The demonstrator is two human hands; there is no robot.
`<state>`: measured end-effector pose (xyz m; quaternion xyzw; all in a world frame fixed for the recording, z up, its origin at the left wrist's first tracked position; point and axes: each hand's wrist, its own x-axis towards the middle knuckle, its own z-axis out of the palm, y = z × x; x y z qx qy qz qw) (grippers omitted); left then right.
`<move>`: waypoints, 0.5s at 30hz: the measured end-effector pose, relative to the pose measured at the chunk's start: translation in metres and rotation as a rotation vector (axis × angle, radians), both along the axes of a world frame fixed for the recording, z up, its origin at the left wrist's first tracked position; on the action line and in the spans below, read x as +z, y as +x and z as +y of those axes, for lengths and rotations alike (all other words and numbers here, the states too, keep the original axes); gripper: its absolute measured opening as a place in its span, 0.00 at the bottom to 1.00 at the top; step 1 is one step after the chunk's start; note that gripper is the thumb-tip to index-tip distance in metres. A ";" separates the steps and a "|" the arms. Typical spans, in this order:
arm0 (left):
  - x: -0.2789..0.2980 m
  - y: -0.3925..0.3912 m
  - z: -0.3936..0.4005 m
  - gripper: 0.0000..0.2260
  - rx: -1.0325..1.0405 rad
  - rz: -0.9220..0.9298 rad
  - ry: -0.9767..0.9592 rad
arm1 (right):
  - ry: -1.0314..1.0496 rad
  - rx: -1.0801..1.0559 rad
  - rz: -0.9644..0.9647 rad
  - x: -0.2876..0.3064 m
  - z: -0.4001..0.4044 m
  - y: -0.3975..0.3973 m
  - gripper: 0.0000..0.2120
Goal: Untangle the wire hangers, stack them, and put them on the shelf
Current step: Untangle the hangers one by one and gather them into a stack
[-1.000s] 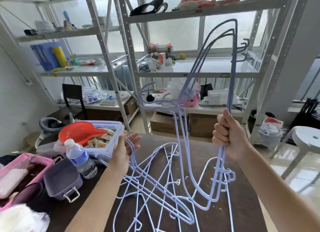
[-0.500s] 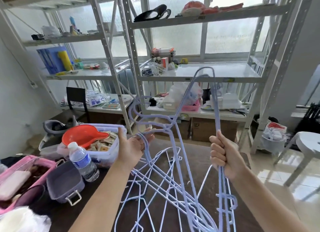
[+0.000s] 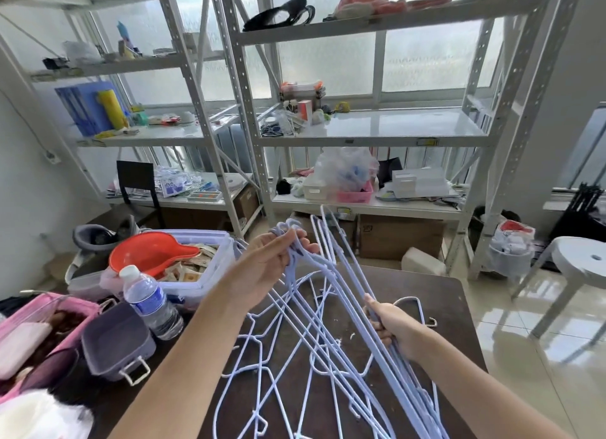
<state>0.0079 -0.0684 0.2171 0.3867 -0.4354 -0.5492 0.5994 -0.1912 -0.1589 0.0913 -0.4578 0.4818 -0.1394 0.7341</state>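
Observation:
A bundle of pale blue wire hangers slants over the dark brown table. My left hand grips the hook ends of that bundle above the table's far side. My right hand is closed around the straight bars of the same bundle, lower and to the right. More loose blue hangers lie tangled flat on the table under the bundle. The white metal shelf stands behind the table, its middle board mostly bare on the right.
Left of the hangers stand a water bottle, a clear tub with an orange scoop, a grey container and a pink basket. A white stool stands at the right. Cardboard boxes sit under the shelf.
Both hands have lowered the held hangers from upright to a low slant over the table. My left hand has closed on the hook ends; my right hand moved down and nearer.

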 end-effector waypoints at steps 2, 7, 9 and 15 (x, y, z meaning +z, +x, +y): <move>0.002 -0.005 0.002 0.19 0.038 -0.019 -0.009 | -0.089 0.064 0.142 -0.001 0.003 0.011 0.22; 0.005 -0.022 0.006 0.04 0.125 -0.123 -0.009 | -0.078 0.200 0.207 -0.024 0.003 0.033 0.26; 0.005 -0.026 0.008 0.06 0.179 -0.213 -0.029 | -0.001 0.246 0.139 -0.027 0.008 0.034 0.26; 0.005 -0.031 0.009 0.05 0.327 -0.328 -0.145 | 0.024 0.209 0.024 -0.019 0.030 0.029 0.21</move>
